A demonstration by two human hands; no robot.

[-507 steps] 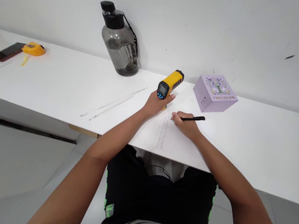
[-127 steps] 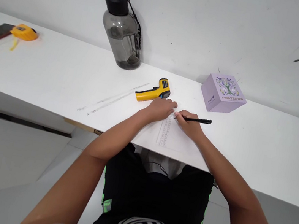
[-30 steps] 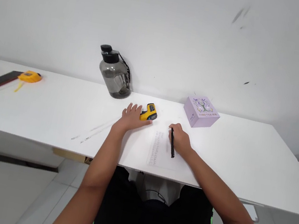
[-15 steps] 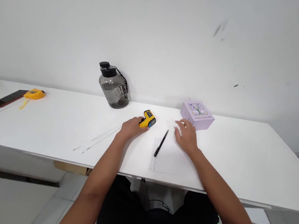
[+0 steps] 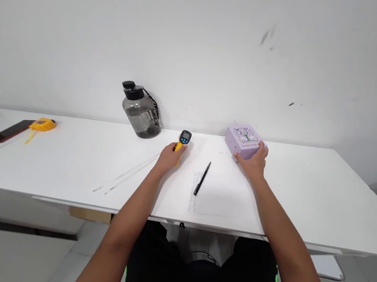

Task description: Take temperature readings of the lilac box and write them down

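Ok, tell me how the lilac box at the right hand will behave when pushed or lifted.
The lilac box is probably stiff: its faces look flat and its edges crisp. Low and broad, it would likely slide rather than tip or roll. Any contents are hidden, so its weight is uncertain.

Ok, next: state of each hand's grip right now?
Left hand: closed around the handle of the yellow thermometer gun.
Right hand: closed on the lilac box, thumb and fingers spread across it.
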